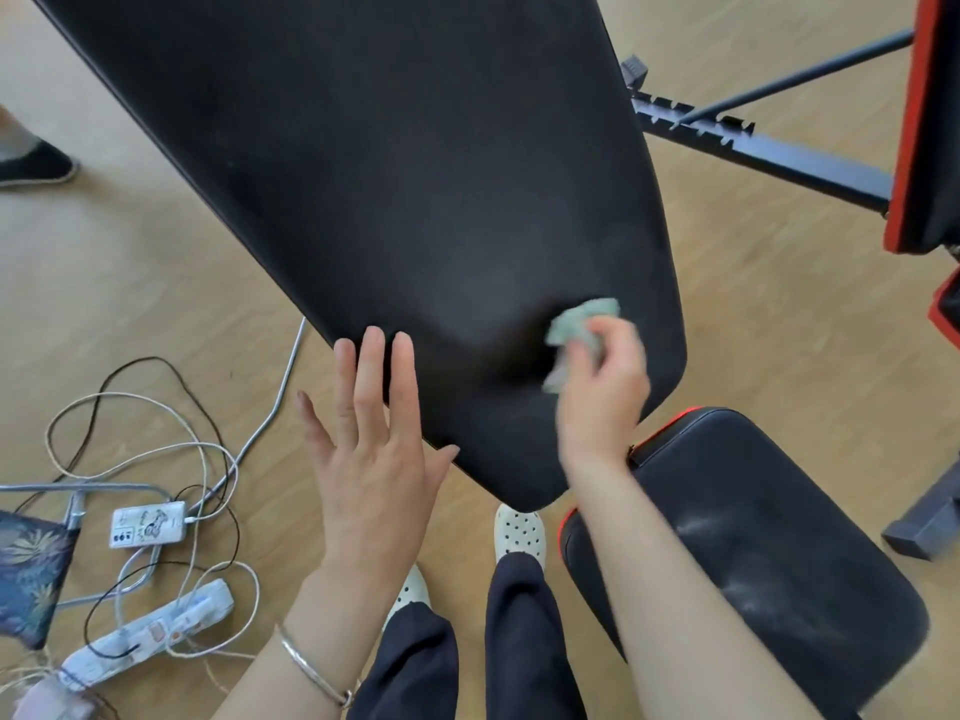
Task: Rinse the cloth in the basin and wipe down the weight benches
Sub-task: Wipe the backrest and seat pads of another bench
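— Where is the cloth?
— The cloth point(576, 327), pale green and crumpled, is in the right hand point(602, 392). It is held at the fingertips against the black backrest pad point(415, 174), close to the pad's near end, and it shows blurred. From the left hand point(374, 459) it lies off to the right and a little farther from the body, apart from that hand.

— How are the arms posed?
— Both forearms are bare and reach forward from the bottom of the view. The right one crosses over the seat pad point(769, 553), which sits just below and to the right of that hand. The back of the right hand faces up. The left wrist wears a thin silver bangle point(311, 667).

— And the hands themselves?
— The right curls its fingers and thumb round the cloth, gripping it. The left is flat and spread, fingers straight, holding nothing. Its longer fingertips overlap the pad's left edge, but I cannot tell whether they touch it.

— Anything around them?
— Left of the left hand, cables point(156, 444) and a power strip point(156, 631) lie on the wooden floor point(156, 262). Below the hands are white perforated shoes point(519, 532).
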